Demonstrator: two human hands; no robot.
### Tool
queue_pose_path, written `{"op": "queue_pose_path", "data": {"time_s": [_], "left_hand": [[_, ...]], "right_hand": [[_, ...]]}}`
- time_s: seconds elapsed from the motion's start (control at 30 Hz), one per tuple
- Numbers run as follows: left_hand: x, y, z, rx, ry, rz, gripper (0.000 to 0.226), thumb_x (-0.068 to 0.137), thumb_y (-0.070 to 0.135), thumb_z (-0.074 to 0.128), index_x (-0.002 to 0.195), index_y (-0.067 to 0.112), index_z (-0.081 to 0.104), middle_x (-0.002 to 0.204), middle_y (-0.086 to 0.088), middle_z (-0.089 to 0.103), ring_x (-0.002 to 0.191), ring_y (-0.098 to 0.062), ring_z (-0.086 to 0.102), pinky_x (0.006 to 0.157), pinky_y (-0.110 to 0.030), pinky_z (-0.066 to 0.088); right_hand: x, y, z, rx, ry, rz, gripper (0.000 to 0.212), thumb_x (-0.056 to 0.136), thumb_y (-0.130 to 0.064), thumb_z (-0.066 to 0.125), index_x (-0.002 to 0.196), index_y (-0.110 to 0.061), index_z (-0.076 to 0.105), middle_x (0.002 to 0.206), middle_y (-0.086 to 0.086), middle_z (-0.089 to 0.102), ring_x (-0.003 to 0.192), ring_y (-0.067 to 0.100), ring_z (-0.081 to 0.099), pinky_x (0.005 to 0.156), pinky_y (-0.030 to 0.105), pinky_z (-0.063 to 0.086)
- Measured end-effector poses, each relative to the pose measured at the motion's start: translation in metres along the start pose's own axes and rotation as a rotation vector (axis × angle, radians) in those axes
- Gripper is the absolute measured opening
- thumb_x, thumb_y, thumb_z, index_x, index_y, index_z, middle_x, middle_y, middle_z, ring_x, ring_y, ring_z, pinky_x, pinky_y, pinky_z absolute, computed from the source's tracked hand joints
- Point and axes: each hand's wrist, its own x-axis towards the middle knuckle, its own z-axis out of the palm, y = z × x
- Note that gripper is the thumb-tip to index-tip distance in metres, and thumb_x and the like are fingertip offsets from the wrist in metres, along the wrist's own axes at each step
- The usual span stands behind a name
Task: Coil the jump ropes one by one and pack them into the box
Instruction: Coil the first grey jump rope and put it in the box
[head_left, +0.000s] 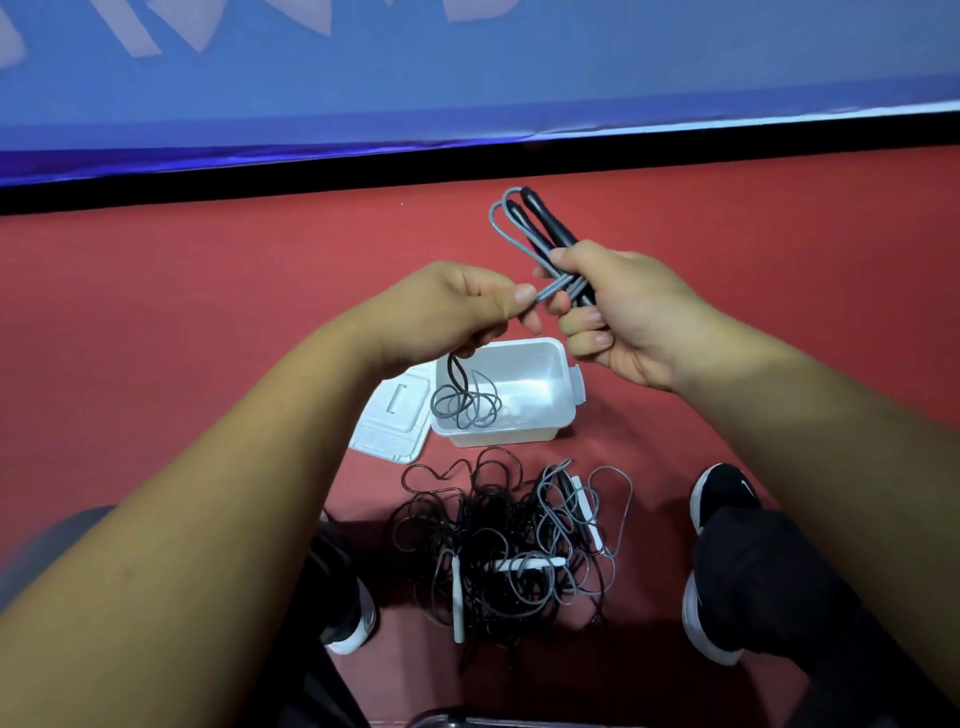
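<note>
- Right hand (618, 312), raised above the floor (208, 312): fingers curled round two black handles (540, 218) with a few grey loops bunched against them. Handles stick up and away from the fist, side by side.
- Left hand (457, 306), just beside the right: thumb and forefinger pinch the grey rope (506, 228) close to the right fist.
- From under the left hand the rope's slack hangs down into the box (509, 441), where its loose end lies in tangled loops at the left side.
- Box: white, open, on the red floor below the hands.
- Lid (389, 415): white, flat on the floor, touching the box's left side.
- Pile (498, 540) of black and grey ropes with white handles, tangled, on the floor near the box, between the person's shoes (722, 493).
</note>
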Motion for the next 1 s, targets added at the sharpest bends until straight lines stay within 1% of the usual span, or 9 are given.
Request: {"op": "queue_pose_path", "data": {"time_s": [0.13,0.27,0.43,0.53,0.63,0.73,0.83,0.9,1.0], "left_hand": [[-0.002,0.005,-0.005,-0.007,-0.071,0.007,0.025,0.103,0.033,0.063,0.099,0.015,0.079,0.071,-0.005,0.053,0.070,-0.024,0.041,0.061,-0.027,0.039],[-0.002,-0.001,-0.016,0.005,-0.132,-0.041,0.016,0.105,0.021,0.060,0.103,0.013,0.074,0.081,-0.004,0.064,0.071,-0.016,0.058,0.067,-0.024,0.050],[-0.002,-0.020,-0.011,0.181,-0.168,-0.132,0.019,0.110,0.010,0.050,0.113,0.008,0.068,0.088,0.001,0.072,0.083,-0.013,0.068,0.083,-0.033,0.059],[-0.001,-0.029,-0.005,0.188,-0.103,-0.150,0.018,0.109,0.010,0.051,0.110,0.002,0.067,0.091,-0.003,0.073,0.089,-0.016,0.070,0.100,-0.046,0.058],[0.001,-0.029,-0.006,0.149,-0.013,-0.137,0.017,0.105,0.016,0.062,0.102,0.002,0.072,0.096,-0.010,0.078,0.090,-0.021,0.072,0.101,-0.058,0.055],[0.002,-0.026,-0.008,0.026,0.032,-0.132,0.011,0.099,0.014,0.071,0.101,0.004,0.075,0.102,-0.017,0.078,0.092,-0.025,0.071,0.098,-0.051,0.057],[0.002,-0.026,-0.012,-0.156,0.029,-0.150,0.002,0.093,0.008,0.076,0.094,0.008,0.075,0.109,-0.025,0.076,0.105,-0.036,0.068,0.106,-0.052,0.051],[0.002,-0.029,-0.016,-0.246,0.015,-0.128,0.009,0.087,0.007,0.080,0.086,0.014,0.074,0.105,-0.024,0.076,0.112,-0.044,0.065,0.108,-0.057,0.045],[0.003,-0.028,-0.017,-0.346,0.003,-0.074,0.010,0.085,0.009,0.080,0.088,0.013,0.070,0.099,-0.020,0.076,0.115,-0.042,0.068,0.108,-0.050,0.049]], "right_hand": [[0.001,-0.002,0.002,0.079,-0.007,0.007,0.022,0.101,-0.031,0.066,0.110,-0.011,0.066,0.069,0.001,0.049,0.049,0.008,0.025,0.043,0.022,0.017],[-0.001,-0.005,0.001,0.064,-0.059,0.019,0.022,0.101,-0.032,0.067,0.109,-0.012,0.064,0.069,0.000,0.049,0.051,0.007,0.023,0.046,0.021,0.014],[-0.002,-0.005,-0.001,0.031,-0.155,0.074,0.016,0.101,-0.019,0.068,0.108,-0.015,0.054,0.071,-0.002,0.049,0.055,0.007,0.023,0.046,0.021,0.014],[-0.006,-0.010,-0.005,-0.006,-0.229,0.114,0.016,0.102,-0.016,0.065,0.098,-0.017,0.050,0.072,-0.002,0.049,0.054,0.006,0.022,0.046,0.020,0.013],[-0.015,-0.011,-0.004,-0.060,-0.307,0.148,0.022,0.103,-0.016,0.062,0.086,-0.018,0.049,0.071,-0.001,0.048,0.052,0.005,0.022,0.045,0.018,0.012],[-0.020,-0.012,-0.004,-0.047,-0.341,0.157,0.021,0.103,-0.019,0.061,0.086,-0.019,0.050,0.072,-0.002,0.047,0.051,0.004,0.021,0.045,0.019,0.011],[-0.016,-0.017,-0.008,0.046,-0.267,0.112,0.019,0.103,-0.024,0.063,0.093,-0.023,0.047,0.073,-0.003,0.047,0.051,0.004,0.021,0.045,0.018,0.012],[-0.010,-0.018,-0.013,0.090,-0.167,0.066,0.020,0.103,-0.025,0.064,0.095,-0.023,0.046,0.071,-0.003,0.047,0.052,0.004,0.022,0.046,0.019,0.013],[0.000,-0.016,-0.021,0.119,-0.029,0.019,0.017,0.103,-0.024,0.065,0.098,-0.021,0.049,0.071,-0.002,0.048,0.051,0.006,0.024,0.046,0.020,0.016]]}}
